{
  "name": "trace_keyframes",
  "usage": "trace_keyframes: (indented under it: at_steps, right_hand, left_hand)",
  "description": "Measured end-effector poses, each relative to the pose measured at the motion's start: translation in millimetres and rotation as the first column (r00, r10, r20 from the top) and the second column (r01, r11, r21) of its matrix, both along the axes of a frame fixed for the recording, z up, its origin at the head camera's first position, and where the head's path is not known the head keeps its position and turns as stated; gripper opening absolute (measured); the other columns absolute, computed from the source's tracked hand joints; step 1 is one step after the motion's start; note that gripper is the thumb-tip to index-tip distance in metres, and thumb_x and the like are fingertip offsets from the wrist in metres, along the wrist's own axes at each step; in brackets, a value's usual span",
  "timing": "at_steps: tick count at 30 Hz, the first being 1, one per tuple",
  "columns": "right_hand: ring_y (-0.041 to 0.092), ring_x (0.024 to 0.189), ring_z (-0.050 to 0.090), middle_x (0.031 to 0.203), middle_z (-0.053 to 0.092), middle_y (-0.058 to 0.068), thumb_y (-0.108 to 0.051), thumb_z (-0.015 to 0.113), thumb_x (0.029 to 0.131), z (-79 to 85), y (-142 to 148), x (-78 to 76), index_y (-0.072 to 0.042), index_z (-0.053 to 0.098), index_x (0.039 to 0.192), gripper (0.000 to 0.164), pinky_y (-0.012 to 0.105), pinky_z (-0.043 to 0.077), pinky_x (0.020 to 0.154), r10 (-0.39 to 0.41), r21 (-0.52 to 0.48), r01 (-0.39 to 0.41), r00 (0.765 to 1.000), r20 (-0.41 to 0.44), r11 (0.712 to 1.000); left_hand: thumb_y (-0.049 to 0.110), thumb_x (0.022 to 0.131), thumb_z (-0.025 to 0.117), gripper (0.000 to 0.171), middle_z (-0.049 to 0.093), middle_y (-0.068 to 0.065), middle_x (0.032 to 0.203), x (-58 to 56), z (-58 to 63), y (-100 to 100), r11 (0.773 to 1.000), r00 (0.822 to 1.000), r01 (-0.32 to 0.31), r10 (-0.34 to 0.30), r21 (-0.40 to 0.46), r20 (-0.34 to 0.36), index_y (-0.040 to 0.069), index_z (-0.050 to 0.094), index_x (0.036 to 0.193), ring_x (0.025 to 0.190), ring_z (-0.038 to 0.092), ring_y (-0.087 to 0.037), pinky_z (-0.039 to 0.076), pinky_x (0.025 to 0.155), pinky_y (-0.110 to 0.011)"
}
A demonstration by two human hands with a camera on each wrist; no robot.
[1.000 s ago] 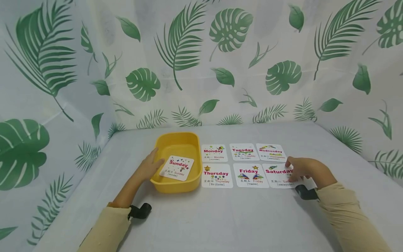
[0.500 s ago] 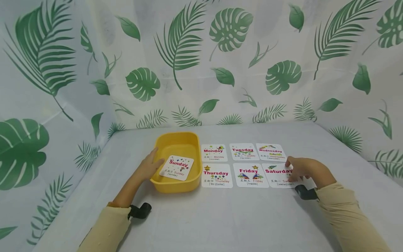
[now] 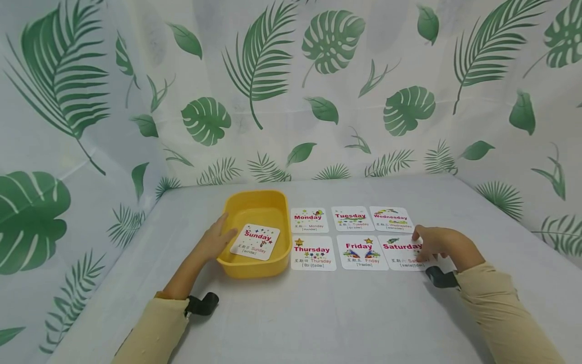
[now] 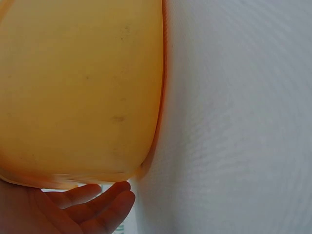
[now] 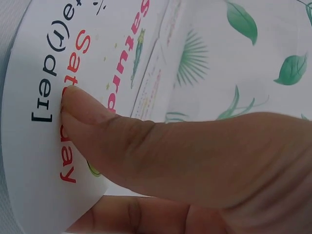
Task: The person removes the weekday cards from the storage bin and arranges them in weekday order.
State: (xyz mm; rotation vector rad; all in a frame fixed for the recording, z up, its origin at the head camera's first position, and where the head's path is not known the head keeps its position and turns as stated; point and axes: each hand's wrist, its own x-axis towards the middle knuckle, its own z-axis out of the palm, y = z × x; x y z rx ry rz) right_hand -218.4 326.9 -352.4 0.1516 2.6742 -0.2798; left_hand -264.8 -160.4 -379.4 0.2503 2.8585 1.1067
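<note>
At the left side of a yellow plastic tray (image 3: 256,270), my left hand (image 3: 215,240) holds the rim, thumb over the inside. In the left wrist view its fingers (image 4: 109,209) curve along the outer wall. A white Sunday card (image 3: 256,242) leans inside the tray. My right hand (image 3: 443,245) pinches the Saturday card (image 3: 400,247) at the right end of the near row. The right wrist view shows the thumb (image 5: 92,119) on the printed face, while a finger (image 5: 141,214) passes behind the card's edge.
Monday (image 3: 309,221), Tuesday (image 3: 350,219) and Wednesday (image 3: 391,219) cards form the far row. Thursday (image 3: 313,254) and Friday (image 3: 362,253) cards lie left of Saturday in the near row. A leaf-print curtain (image 3: 282,91) closes off the back of the white table (image 3: 318,318).
</note>
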Motion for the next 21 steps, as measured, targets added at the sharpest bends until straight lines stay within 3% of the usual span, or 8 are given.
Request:
trace_keyframes:
  at_steps: [8,11,15,21]
  right_hand:
    - [0.027,0.071,0.057,0.083,0.057,0.014,-0.025,0.08,0.065,-46.4,33,-37.8,0.006,0.042,0.116,0.071,0.041,0.049,0.061,-0.051,0.041,0.051,0.999,-0.006,0.998]
    - [0.027,0.07,0.057,0.082,0.057,0.016,-0.028,0.082,0.061,-54.7,40,-46.7,0.007,0.043,0.114,0.075,0.042,0.048,0.059,-0.067,0.045,0.067,0.998,-0.01,0.997]
    - [0.027,0.07,0.058,0.079,0.059,0.014,-0.027,0.081,0.063,-53.9,39,-45.6,0.006,0.049,0.104,0.061,0.045,0.046,0.063,-0.072,0.083,0.072,0.997,-0.005,0.994]
    - [0.026,0.071,0.057,0.076,0.061,0.011,-0.023,0.076,0.071,-33.9,23,-27.4,0.002,0.055,0.093,0.039,0.044,0.044,0.068,-0.044,0.12,0.045,0.999,-0.007,0.992]
  left_hand:
    - [0.026,0.096,0.037,0.062,0.018,-0.028,0.147,-1.7,-1.2,-1,1.0,1.0,0.002,-0.002,-0.003,0.005,0.0,0.009,0.145,0.135,0.019,-0.043,0.02,0.109,-0.054]
    - [0.026,0.096,0.037,0.062,0.017,-0.028,0.148,-1.5,-1.0,-1,1.0,1.0,0.003,-0.003,0.0,0.004,0.0,0.009,0.145,0.135,0.019,-0.043,0.019,0.109,-0.054]
    - [0.026,0.096,0.037,0.062,0.016,-0.027,0.148,-1.3,-0.5,0,1.0,1.0,-0.001,0.001,-0.002,0.008,0.0,0.009,0.145,0.136,0.018,-0.043,0.019,0.109,-0.054]
    - [0.027,0.096,0.037,0.062,0.017,-0.027,0.148,-1.5,-0.3,0,1.0,1.0,-0.011,0.011,-0.009,0.014,0.001,0.01,0.146,0.136,0.018,-0.042,0.019,0.109,-0.054]
